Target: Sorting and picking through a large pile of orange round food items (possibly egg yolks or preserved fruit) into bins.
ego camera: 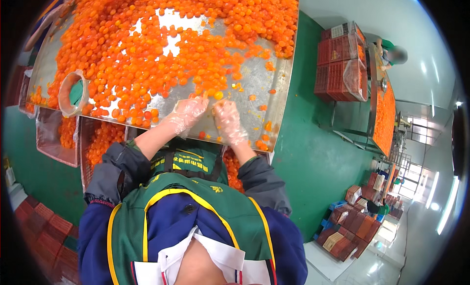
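Observation:
Many round orange balls, which look like egg yolks (132,68), lie heaped over a metal table (253,75) with a raised rim. My left hand (189,110), in a clear plastic glove, is at the near edge of the heap, its fingertips touching or close to orange pieces. Beside it on the right is my right hand (227,114), gloved the same way, with its fingers curled. A brighter yellow-orange ball (218,95) lies just beyond the fingertips of both. Whether either hand holds something is hidden by the fingers. Small orange scraps lie to the right.
A whitish ring-shaped container (63,96) stands at the table's left near edge. Lined crates (57,158) with orange balls sit below that edge. Another person's arm (46,24) is at the far left. Stacked red crates (332,77) and a second table (374,112) stand across the green floor.

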Tool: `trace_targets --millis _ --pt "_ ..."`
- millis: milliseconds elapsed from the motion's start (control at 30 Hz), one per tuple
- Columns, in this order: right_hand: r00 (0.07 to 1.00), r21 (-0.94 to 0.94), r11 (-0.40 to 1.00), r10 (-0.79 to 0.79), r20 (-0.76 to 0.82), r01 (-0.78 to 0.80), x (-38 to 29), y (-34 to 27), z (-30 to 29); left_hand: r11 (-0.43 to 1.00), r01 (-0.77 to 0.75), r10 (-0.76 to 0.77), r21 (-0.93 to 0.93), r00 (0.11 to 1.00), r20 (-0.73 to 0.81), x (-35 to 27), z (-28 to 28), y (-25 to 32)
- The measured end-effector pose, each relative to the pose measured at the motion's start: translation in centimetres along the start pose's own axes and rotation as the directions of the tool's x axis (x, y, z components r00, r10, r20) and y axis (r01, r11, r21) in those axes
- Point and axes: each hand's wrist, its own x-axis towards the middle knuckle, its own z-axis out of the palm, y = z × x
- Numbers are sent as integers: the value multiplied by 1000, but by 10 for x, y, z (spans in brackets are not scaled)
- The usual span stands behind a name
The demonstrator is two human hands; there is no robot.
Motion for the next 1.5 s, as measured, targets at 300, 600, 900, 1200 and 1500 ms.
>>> trace_targets --millis 300,600,900,1200,1500 --pt "575 564 304 716 396 -768 -16 -32 -106 965 71 -46 -253 994 101 12 -9 -11" --pt "783 249 767 474 402 -592 -105 -11 -173 934 -321 310 154 946 94 43 -7 -16" --pt "870 -98 908 419 260 -407 51 16 18 850 -219 113 -479 964 -239 66 31 -51" --pt "645 676 -507 272 714 -535 19 44 -9 -819 390 91 -421 812 576 46 30 -68" --pt "705 562 -824 357 613 -71 9 -26 -6 857 -451 297 -248 826 -479 45 34 37"
